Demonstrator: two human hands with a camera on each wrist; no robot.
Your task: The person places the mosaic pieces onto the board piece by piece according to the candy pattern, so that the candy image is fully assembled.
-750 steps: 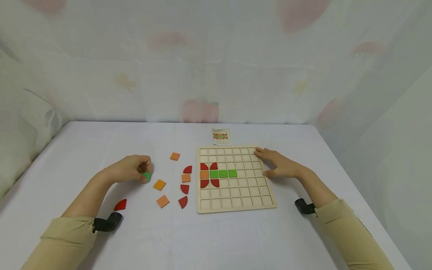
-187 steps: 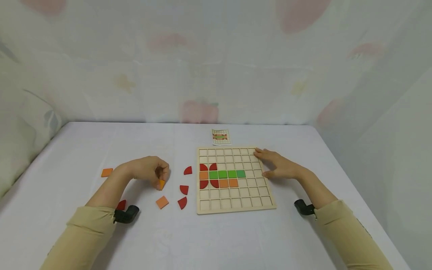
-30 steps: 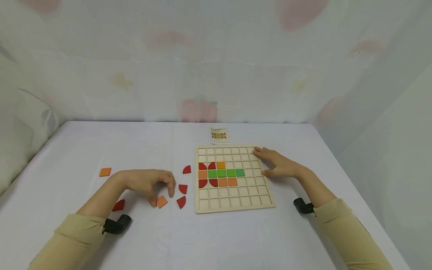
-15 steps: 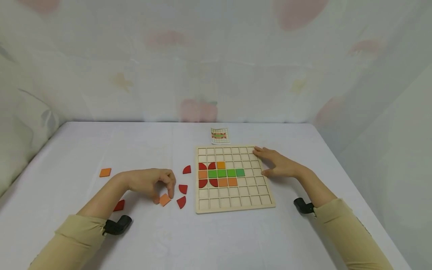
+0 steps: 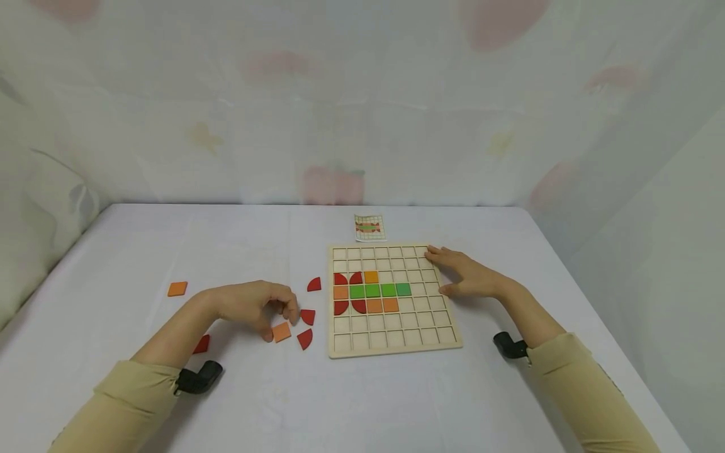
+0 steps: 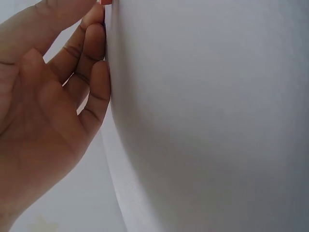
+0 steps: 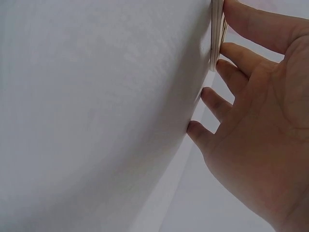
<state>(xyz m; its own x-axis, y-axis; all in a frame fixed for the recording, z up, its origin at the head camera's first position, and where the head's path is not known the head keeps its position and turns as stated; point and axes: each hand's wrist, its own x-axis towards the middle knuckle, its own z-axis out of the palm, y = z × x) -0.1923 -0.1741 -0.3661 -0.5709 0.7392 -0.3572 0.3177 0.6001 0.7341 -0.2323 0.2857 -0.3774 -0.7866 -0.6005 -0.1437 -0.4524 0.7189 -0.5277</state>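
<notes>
Your left hand (image 5: pixel 249 306) straddles the orange tile (image 5: pixel 281 332), lying left of the board (image 5: pixel 395 338) (whether pinched, I can't tell); grip opposite edges, letting your relaxed right hand (image 5: pixel 466 273) steady the board

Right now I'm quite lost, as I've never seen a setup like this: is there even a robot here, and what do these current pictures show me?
No robot: these are a person's two bare hands. The widest picture comes from a camera worn on the head; the other two come from a camera on each wrist. On the white table lies a wooden grid board, partly filled with red, orange and green tiles, with a small pattern card beyond it. Loose red quarter-rounds and orange squares lie left of the board. The left hand has its thumb at the edge of one orange square; whether it grips it, I can't tell. The right hand rests at the board's right edge.
</notes>
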